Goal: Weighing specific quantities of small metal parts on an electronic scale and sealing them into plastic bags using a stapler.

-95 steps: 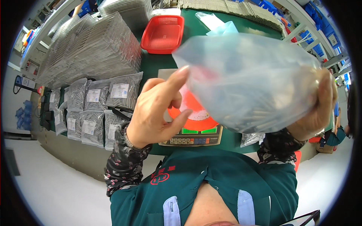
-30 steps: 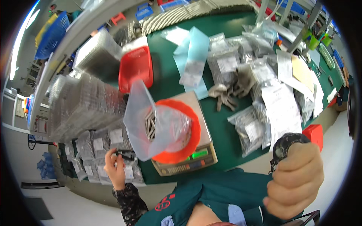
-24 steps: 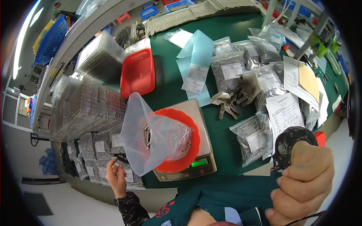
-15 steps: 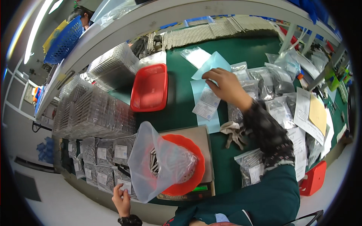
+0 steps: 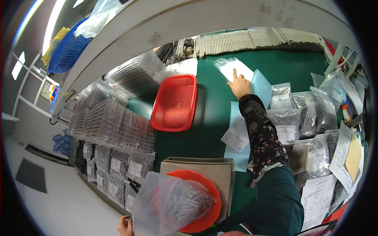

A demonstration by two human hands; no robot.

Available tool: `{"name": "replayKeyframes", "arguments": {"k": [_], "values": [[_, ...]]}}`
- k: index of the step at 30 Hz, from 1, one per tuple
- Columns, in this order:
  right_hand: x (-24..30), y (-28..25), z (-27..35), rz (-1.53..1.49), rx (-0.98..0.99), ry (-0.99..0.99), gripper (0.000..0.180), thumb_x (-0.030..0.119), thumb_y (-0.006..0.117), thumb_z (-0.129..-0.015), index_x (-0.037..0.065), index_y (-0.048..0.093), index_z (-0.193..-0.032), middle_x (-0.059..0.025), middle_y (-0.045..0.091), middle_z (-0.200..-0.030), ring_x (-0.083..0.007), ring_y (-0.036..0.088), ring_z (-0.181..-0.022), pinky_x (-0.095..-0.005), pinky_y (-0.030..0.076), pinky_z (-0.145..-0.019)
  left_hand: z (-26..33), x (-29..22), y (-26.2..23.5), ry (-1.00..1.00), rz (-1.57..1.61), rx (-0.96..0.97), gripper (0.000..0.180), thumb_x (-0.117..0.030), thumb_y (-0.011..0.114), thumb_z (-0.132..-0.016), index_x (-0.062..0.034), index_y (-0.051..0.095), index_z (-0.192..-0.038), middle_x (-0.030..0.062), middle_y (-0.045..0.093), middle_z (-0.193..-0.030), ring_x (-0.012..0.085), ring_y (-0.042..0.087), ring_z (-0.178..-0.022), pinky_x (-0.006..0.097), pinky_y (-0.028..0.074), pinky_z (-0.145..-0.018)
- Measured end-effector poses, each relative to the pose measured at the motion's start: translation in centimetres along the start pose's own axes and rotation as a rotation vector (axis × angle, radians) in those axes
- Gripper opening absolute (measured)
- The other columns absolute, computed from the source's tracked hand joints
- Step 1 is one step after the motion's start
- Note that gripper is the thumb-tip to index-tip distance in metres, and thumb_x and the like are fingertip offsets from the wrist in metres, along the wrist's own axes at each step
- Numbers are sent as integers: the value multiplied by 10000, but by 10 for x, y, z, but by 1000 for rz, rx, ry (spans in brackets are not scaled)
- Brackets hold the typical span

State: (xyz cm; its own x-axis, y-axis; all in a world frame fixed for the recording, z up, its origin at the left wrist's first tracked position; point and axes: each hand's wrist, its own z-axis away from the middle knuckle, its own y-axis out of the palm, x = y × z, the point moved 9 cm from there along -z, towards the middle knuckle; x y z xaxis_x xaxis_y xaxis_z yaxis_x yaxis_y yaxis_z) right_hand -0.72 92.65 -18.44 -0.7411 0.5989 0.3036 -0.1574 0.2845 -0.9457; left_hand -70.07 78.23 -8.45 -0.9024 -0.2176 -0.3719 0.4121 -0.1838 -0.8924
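A translucent plastic bag (image 5: pixel 151 196) with metal pins or screws inside lies tilted in an orange scalloped bowl (image 5: pixel 215 192) on a scale (image 5: pixel 228 177). My left hand (image 5: pixel 125 227), partly cut off by the lower edge, has its fingers curled at the bag's left rim and seems to pinch it. Farther off, my right hand (image 5: pixel 240 85) reaches over a white sheet stack in a clear sleeve (image 5: pixel 224 65); its index finger is stretched onto the white surface, thumb apart. Beside that hand stands a folded light blue sheet (image 5: pixel 260 88). A printed slip (image 5: pixel 236 133) lies nearer, on more light blue paper.
A red basket (image 5: pixel 175 126) stands mid-table. Stacked clear trays (image 5: pixel 112 126) are at left, above several labelled bags of parts (image 5: pixel 136 167). More filled bags (image 5: pixel 283 122) and papers (image 5: pixel 319 196) lie at right. A shelf beam (image 5: pixel 189 29) crosses above, before rows of rods (image 5: pixel 256 41).
My right hand has moved from the blue sheet to the white stack, finger extended. My left hand has closed in at the bag's rim, and the bag has tipped lower. The view has shifted.
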Motion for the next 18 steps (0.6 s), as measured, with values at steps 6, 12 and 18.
{"name": "replayKeyframes", "arguments": {"k": [6,12,18], "values": [[-14,13,-3,296,-372,-211,94,95,496,-717,63,584,-731,-76,480,-831,-209,544,-687,-292,454,-591,-10,19,19,92,-201,77,415,-203,483,-829,-23,409,-1196,143,486,-1143,255,457,-1058,367,362,-891],[4,2,32,217,-316,-578,119,90,499,-681,70,587,-603,-66,541,-693,-219,567,-701,-350,449,-563,2,-62,-2,480,-284,-250,141,-27,532,-730,20,538,-863,127,569,-698,241,555,-644,300,425,-588],[52,-26,21,291,-377,-492,68,71,536,-615,89,556,-552,-65,582,-696,-214,562,-730,-362,415,-519,1,-43,-5,379,29,-228,120,8,551,-695,5,552,-815,12,514,-554,39,432,-503,197,367,-464]]}}
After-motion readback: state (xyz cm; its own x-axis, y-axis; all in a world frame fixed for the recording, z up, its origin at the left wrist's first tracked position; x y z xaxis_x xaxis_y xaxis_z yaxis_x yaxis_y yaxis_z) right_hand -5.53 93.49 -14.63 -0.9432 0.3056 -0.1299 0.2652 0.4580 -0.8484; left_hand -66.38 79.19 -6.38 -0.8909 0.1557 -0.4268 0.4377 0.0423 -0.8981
